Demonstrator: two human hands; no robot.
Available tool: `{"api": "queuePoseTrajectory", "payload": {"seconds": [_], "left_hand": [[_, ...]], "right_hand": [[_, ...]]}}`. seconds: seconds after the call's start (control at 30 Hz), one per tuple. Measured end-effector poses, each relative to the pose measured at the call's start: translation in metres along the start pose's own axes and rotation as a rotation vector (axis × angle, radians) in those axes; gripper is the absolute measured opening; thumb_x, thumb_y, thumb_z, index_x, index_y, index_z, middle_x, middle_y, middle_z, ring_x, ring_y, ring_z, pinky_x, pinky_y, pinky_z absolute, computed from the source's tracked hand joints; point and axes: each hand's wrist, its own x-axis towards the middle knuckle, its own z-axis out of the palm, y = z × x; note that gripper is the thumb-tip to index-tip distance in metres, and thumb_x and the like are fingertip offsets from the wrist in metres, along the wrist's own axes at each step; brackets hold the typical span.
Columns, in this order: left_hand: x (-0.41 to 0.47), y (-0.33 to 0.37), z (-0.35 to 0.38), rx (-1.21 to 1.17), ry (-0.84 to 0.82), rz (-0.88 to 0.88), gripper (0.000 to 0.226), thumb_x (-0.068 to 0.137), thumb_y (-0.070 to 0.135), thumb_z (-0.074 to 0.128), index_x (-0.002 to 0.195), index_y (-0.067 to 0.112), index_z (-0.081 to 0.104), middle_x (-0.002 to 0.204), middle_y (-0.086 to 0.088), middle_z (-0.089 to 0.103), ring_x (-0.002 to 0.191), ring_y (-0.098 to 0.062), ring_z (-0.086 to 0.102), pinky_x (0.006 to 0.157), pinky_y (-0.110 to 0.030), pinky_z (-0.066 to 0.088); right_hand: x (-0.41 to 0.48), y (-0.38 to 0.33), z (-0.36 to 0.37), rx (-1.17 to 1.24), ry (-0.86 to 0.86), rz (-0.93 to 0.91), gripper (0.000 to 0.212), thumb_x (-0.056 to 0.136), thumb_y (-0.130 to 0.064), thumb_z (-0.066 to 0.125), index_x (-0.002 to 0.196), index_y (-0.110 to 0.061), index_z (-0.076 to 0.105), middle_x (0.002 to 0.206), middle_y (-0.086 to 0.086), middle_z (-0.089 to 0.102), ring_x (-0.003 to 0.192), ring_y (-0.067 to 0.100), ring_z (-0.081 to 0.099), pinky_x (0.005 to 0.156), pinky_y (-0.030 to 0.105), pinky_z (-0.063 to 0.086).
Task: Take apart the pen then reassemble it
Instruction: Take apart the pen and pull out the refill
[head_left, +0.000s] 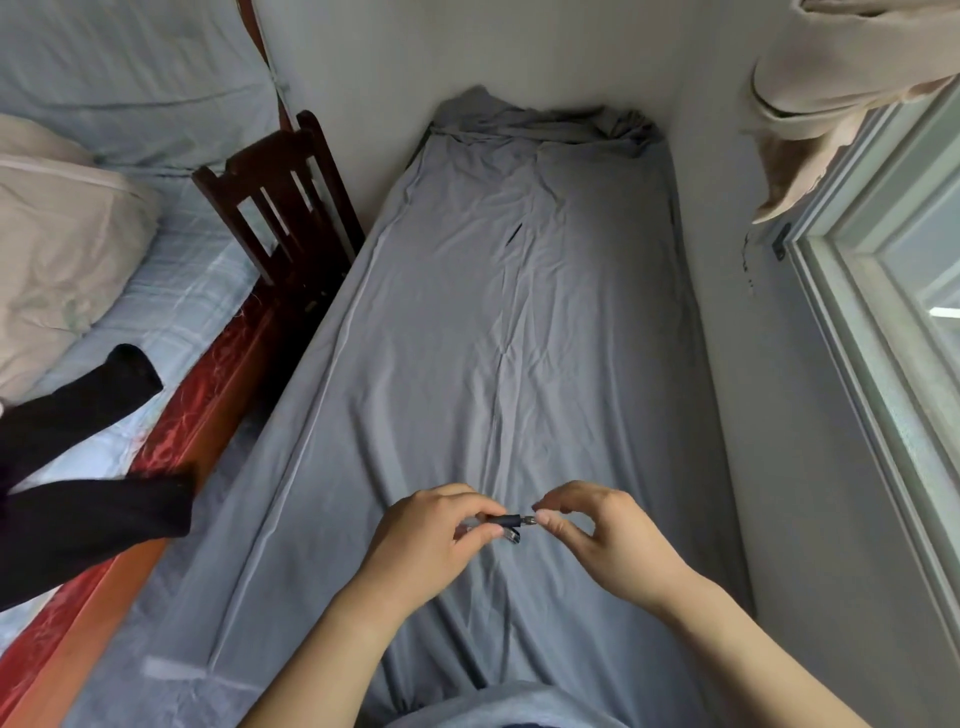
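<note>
Over grey bedsheet (519, 322), at six o'clock, left hand (431, 540) grips black pen barrel (503, 519); right hand (602, 535) pinches its tip.

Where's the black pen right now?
Low centre of the head view, the black pen is pinched between left hand and right hand.

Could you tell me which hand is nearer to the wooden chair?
Left. The left hand is below and right of the chair; the right hand is further right.
</note>
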Motion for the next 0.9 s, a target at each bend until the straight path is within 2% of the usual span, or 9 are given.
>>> {"api": "queuePoseTrajectory", "payload": {"seconds": [0.13, 0.3, 0.37, 0.47, 0.53, 0.63, 0.7, 0.8, 0.9], "left_hand": [[0.0, 0.003, 0.001, -0.037, 0.015, 0.005, 0.014, 0.081, 0.036, 0.064, 0.095, 0.036, 0.065, 0.09, 0.015, 0.068, 0.085, 0.002, 0.062, 0.075, -0.033, 0.054], [-0.003, 0.006, 0.002, -0.025, 0.007, -0.003, 0.015, 0.082, 0.036, 0.062, 0.098, 0.037, 0.064, 0.092, 0.015, 0.068, 0.086, 0.0, 0.062, 0.074, -0.035, 0.054], [-0.003, 0.007, 0.003, -0.026, 0.0, -0.008, 0.015, 0.083, 0.037, 0.062, 0.098, 0.037, 0.063, 0.092, 0.016, 0.067, 0.085, 0.001, 0.063, 0.073, -0.034, 0.054], [-0.004, 0.008, 0.007, -0.031, -0.018, -0.018, 0.015, 0.082, 0.038, 0.062, 0.097, 0.037, 0.064, 0.092, 0.016, 0.067, 0.084, 0.0, 0.062, 0.073, -0.033, 0.054], [-0.004, 0.007, 0.008, -0.042, -0.02, -0.023, 0.016, 0.081, 0.038, 0.062, 0.097, 0.038, 0.063, 0.092, 0.016, 0.067, 0.083, 0.0, 0.063, 0.072, -0.033, 0.054], [-0.005, 0.006, 0.009, -0.04, -0.021, -0.024, 0.017, 0.081, 0.039, 0.061, 0.098, 0.039, 0.062, 0.092, 0.018, 0.067, 0.084, 0.001, 0.063, 0.07, -0.032, 0.055], [-0.004, 0.005, 0.009, -0.034, -0.019, -0.022, 0.017, 0.082, 0.04, 0.061, 0.098, 0.04, 0.062, 0.092, 0.019, 0.066, 0.084, 0.002, 0.063, 0.069, -0.031, 0.055], [-0.005, 0.005, 0.009, -0.025, -0.012, -0.026, 0.018, 0.081, 0.042, 0.061, 0.099, 0.04, 0.062, 0.092, 0.022, 0.066, 0.084, 0.004, 0.062, 0.071, -0.028, 0.055], [-0.005, 0.005, 0.01, -0.028, -0.022, -0.031, 0.019, 0.082, 0.043, 0.059, 0.101, 0.04, 0.062, 0.093, 0.023, 0.066, 0.086, 0.004, 0.062, 0.073, -0.028, 0.055]], "right_hand": [[0.002, -0.001, 0.0, 0.038, 0.03, -0.01, 0.008, 0.079, -0.04, 0.067, 0.079, -0.033, 0.066, 0.087, -0.015, 0.067, 0.084, 0.001, 0.059, 0.075, 0.015, 0.044], [-0.003, 0.0, 0.001, 0.09, -0.015, 0.043, 0.041, 0.07, -0.054, 0.069, 0.108, -0.043, 0.056, 0.102, -0.025, 0.061, 0.093, -0.005, 0.055, 0.075, 0.005, 0.041], [-0.005, 0.0, 0.004, 0.077, -0.006, 0.046, 0.028, 0.075, -0.056, 0.063, 0.098, -0.041, 0.06, 0.09, -0.026, 0.064, 0.085, -0.003, 0.057, 0.07, 0.007, 0.043], [-0.006, 0.003, 0.007, 0.104, 0.01, 0.069, 0.007, 0.078, -0.038, 0.07, 0.077, -0.035, 0.063, 0.078, -0.029, 0.064, 0.069, 0.004, 0.058, 0.064, 0.013, 0.043], [-0.009, 0.004, 0.007, 0.127, -0.007, 0.075, 0.023, 0.072, -0.027, 0.077, 0.083, -0.037, 0.06, 0.084, -0.026, 0.063, 0.071, 0.004, 0.059, 0.068, 0.013, 0.043], [-0.012, 0.003, 0.006, 0.175, -0.028, 0.091, 0.041, 0.068, -0.038, 0.078, 0.101, -0.042, 0.055, 0.091, -0.023, 0.062, 0.08, 0.001, 0.06, 0.074, 0.01, 0.044], [-0.013, 0.002, 0.008, 0.192, -0.008, 0.098, 0.03, 0.074, -0.047, 0.07, 0.1, -0.041, 0.058, 0.088, -0.021, 0.064, 0.079, 0.001, 0.06, 0.073, 0.012, 0.045], [-0.012, 0.001, 0.01, 0.195, 0.044, 0.084, 0.005, 0.081, -0.038, 0.066, 0.081, -0.034, 0.064, 0.075, -0.017, 0.067, 0.07, 0.006, 0.059, 0.07, 0.023, 0.049], [-0.013, -0.001, 0.009, 0.2, 0.05, 0.076, 0.013, 0.079, -0.025, 0.071, 0.081, -0.034, 0.062, 0.08, -0.017, 0.066, 0.071, 0.008, 0.06, 0.072, 0.02, 0.048]]}}
